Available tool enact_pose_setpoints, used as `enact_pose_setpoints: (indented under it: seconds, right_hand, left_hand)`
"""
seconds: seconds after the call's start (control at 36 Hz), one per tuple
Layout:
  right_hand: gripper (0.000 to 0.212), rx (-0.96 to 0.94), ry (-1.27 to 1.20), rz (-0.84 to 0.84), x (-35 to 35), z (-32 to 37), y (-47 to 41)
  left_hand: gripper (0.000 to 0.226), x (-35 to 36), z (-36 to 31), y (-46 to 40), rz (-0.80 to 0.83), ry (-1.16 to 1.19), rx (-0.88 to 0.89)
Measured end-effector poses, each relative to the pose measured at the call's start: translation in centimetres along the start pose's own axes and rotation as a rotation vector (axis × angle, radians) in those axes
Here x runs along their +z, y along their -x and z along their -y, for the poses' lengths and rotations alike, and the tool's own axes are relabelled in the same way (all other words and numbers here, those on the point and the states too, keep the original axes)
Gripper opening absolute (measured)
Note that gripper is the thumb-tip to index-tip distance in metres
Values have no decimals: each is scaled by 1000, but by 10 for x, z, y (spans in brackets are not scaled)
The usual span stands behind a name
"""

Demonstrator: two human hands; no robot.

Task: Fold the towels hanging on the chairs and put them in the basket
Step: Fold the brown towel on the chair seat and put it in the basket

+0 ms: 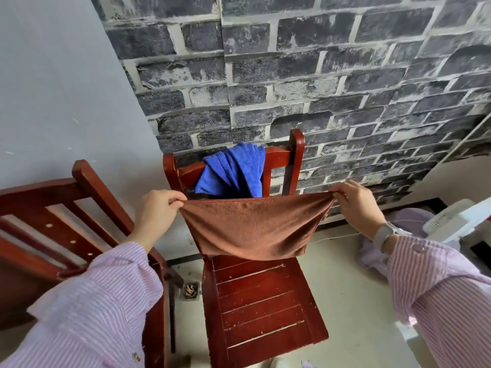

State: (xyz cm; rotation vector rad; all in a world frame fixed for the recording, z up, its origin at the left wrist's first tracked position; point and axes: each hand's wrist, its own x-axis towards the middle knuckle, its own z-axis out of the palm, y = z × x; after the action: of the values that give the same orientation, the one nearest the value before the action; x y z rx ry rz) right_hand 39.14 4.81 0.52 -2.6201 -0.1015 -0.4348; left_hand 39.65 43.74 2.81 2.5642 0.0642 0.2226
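Fingers [174, 196] of the left hand [155, 211] pinched on one top corner of the brown towel [255, 227]; fingers [338, 191] of the right hand [356, 205] pinched on the other. Towel stretched between both pinches, sagging in a soft pouch below them, lower fold hanging just above the chair seat [260, 301]. Looks light, limp, plush, not slippery; best taken by corners or hem, as here. Beyond the fingers, a blue towel [233, 168] draped over the chair back [281, 155], bunched in folds. Left of the left fingers, a second chair [53, 205] close by; right of the right fingers, open floor [345, 282]. Room to fold in the air or on the seat. No basket in view.
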Motion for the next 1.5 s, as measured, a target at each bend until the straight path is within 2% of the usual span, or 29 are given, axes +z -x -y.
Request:
enact_pose_setpoints:
  seconds: [0.08,0.17,0.36,0.44,0.53,0.67,0.75,0.86,1.03,1.11,1.17,1.22,1.36,1.5]
  right_hand:
    - [18,35,50,34,15,-8,-9]
    - [21,63,72,-11,26,-13,-16]
    - [24,25,-13,-121,46,-24,12]
    - [23,30,-24,-118,59,-32,47]
    - [20,49,-16,-57,76,-40,97]
    - [15,86,6,150,108,-65,194]
    - [24,219,23,410,131,-87,246]
    - [27,355,43,686,163,-105,298]
    - [20,479,40,867,195,-117,335]
    - [21,628,-38,818,206,-118,334]
    - [20,717,-96,760,209,-116,323]
    - [17,723,-156,673,211,-113,309]
    - [17,696,-250,456,210,-98,251]
    - [27,569,-248,205,207,-88,183]
  left_hand:
    - [14,20,4,-7,-21,-28,-39]
    - [15,35,9,-12,-99,-8,-69]
    - [11,58,37,8,-235,24,32]
    - [9,69,48,38,-238,24,97]
    - [10,86,65,85,-183,2,76]
    - [12,130,103,175,86,-49,-53]
    - [14,161,129,218,345,-57,-197]
    - [16,204,159,257,677,-153,-237]
    - [17,243,176,271,936,-201,-270]
    - [16,250,185,266,917,21,-482]
    - [24,251,186,255,832,162,-597]
    - [16,249,180,242,730,246,-656]
    - [13,247,159,201,418,375,-667]
    - [12,231,133,139,179,437,-540]
